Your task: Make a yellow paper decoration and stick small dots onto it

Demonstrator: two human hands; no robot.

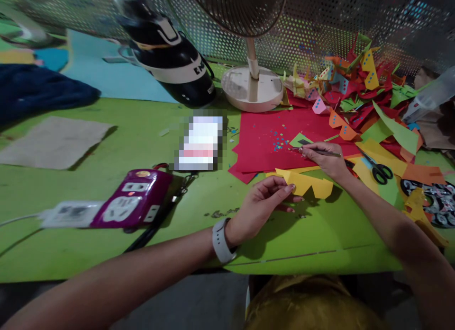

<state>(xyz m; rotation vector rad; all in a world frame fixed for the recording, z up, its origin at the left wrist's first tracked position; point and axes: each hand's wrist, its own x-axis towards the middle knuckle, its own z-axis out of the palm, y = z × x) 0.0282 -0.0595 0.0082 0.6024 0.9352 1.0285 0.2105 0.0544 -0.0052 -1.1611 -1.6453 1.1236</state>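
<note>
My left hand (261, 204), with a pale watch band on its wrist, pinches a folded yellow paper cutout (316, 184) with notches along its lower edge. The cutout is held just above the green table. In my right hand (329, 160) is a pair of slim metal tweezers (324, 153), their tips pointing left over the red paper (254, 147). Tiny blue and light paper bits (279, 141) lie scattered on that red paper by the tips. A small green paper piece (299, 139) lies just behind my right fingers.
Black-handled scissors (382, 173) rest on paper at the right. Behind them rises a pile of coloured cutouts (355, 93). A fan base (252, 91), a dark bottle (177, 65), a phone (199, 143) and a purple power strip (133, 197) stand or lie leftward.
</note>
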